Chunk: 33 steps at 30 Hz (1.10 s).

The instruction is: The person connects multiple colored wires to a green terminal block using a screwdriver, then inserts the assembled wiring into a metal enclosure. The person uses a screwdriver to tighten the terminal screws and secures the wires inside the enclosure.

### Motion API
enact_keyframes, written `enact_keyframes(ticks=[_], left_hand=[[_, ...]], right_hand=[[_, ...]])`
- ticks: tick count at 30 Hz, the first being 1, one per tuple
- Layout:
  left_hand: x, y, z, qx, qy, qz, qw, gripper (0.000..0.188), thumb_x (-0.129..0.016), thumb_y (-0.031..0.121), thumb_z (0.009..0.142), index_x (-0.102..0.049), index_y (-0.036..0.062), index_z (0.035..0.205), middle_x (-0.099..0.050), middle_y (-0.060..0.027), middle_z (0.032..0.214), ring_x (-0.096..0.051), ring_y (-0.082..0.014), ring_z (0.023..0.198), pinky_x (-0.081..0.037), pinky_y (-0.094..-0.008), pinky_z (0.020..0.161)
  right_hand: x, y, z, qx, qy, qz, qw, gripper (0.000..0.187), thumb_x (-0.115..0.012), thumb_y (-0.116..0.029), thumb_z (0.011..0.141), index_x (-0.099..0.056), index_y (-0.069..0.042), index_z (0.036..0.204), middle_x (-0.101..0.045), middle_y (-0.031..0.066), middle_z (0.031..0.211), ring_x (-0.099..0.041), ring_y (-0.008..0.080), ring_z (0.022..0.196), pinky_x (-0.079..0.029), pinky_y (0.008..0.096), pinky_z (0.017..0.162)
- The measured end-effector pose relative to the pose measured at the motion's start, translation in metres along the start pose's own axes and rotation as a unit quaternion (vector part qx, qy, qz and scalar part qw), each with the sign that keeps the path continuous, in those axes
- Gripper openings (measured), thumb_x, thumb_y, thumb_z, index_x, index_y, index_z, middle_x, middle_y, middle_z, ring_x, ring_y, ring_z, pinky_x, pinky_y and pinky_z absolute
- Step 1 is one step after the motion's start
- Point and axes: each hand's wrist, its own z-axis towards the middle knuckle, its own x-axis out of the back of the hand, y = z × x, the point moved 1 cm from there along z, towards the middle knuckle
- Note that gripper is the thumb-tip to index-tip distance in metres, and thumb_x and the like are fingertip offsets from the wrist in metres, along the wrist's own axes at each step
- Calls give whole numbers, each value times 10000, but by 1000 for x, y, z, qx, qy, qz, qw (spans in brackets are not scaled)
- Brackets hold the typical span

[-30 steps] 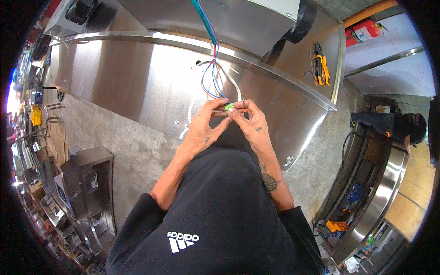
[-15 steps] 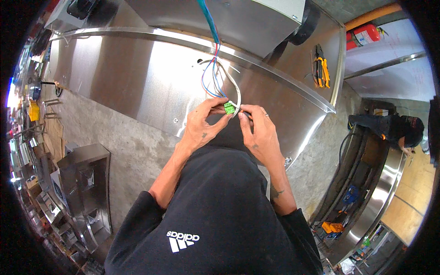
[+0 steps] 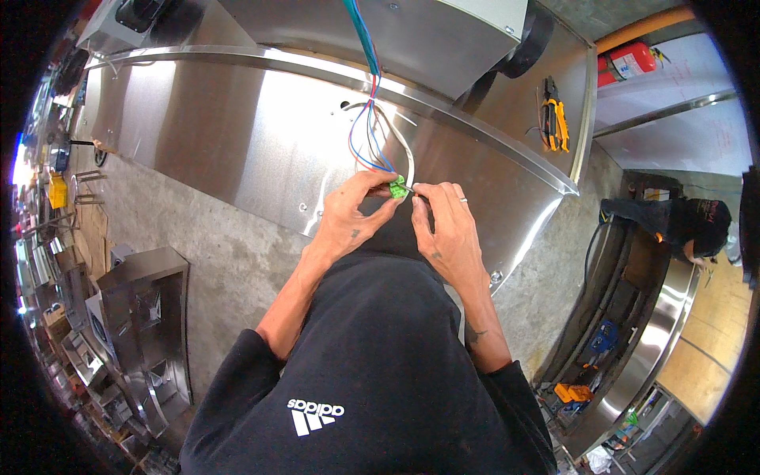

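Note:
Between the thumb and fingers of my left hand (image 3: pixel 354 207) is a small green terminal block (image 3: pixel 398 188). My right hand (image 3: pixel 445 223), closed in a pinch, holds a slim dark tool (image 3: pixel 409 189) that looks like a small screwdriver. Its thin end points at the block's right side; whether it sits in a slot is too small to tell. Blue and red wires (image 3: pixel 354 142) and darker ones run from a teal sleeve (image 3: pixel 362 36) down to the block. A white cable (image 3: pixel 408 146) loops down behind it. My fingers partly cover block and tool.
A shiny steel panel (image 3: pixel 206 134) spans the area before me, with a raised lip at its far side. Yellow-and-black pliers (image 3: pixel 556 115) lie at the right. A fire extinguisher (image 3: pixel 629 63) is farther right. Another person (image 3: pixel 673 226) bends over a bench there. Steel housings (image 3: pixel 146 324) stand lower left.
The green block has turned and tilted in my left fingers. My right hand has shifted slightly left, and the thin tool end now shows against the block. The white cable moved a little.

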Motion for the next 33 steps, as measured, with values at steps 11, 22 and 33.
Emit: enact_keyframes(ticks=[11, 22, 33], left_hand=[[0, 3, -1, -75, -32, 80, 993, 373, -835, -12, 925, -699, 5, 1272, -740, -160, 1150, -771, -336, 1025, -633, -396, 848], [-1, 6, -2, -83, -50, 89, 991, 392, -831, -14, 919, -684, -11, 1282, -718, -177, 1169, -745, -374, 1061, -615, -435, 885], [3, 11, 3, -97, -44, 90, 990, 402, -837, -6, 925, -692, 3, 1299, -728, -170, 1169, -755, -363, 1040, -624, -420, 869]], right_hand=[[5, -9, 3, 42, -51, -141, 988, 202, -679, -37, 935, -659, 2, 1132, -583, 171, 996, -616, 375, 981, -568, 466, 862], [12, -6, 12, 90, -71, -204, 972, 122, -709, -122, 1028, -643, -36, 1083, -589, 136, 987, -610, 329, 950, -527, 442, 812], [10, -8, 11, 84, -67, -237, 966, 119, -708, -140, 1021, -634, -49, 1042, -589, 136, 964, -623, 328, 950, -538, 434, 825]])
